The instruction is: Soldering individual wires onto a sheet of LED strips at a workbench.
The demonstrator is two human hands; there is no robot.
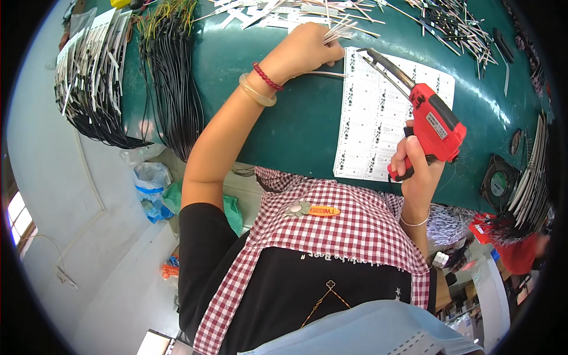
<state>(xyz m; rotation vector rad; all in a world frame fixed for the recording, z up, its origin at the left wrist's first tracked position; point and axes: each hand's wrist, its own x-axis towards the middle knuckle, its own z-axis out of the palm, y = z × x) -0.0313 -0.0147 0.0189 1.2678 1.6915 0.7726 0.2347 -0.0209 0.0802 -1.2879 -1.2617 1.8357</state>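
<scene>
The right hand (pixel 417 168) is clenched around the grip of a red soldering gun (pixel 435 127), held above the near edge of the green table (pixel 296 118). The long metal tip of the gun points up and to the left, toward the far edge, over a white printed sheet (pixel 378 136). The left hand (pixel 305 50) grasps a small bunch of thin white wires (pixel 340 29) near the far edge; they point to the right. Bundles of black cables (pixel 171 77) hang over the left edge.
</scene>
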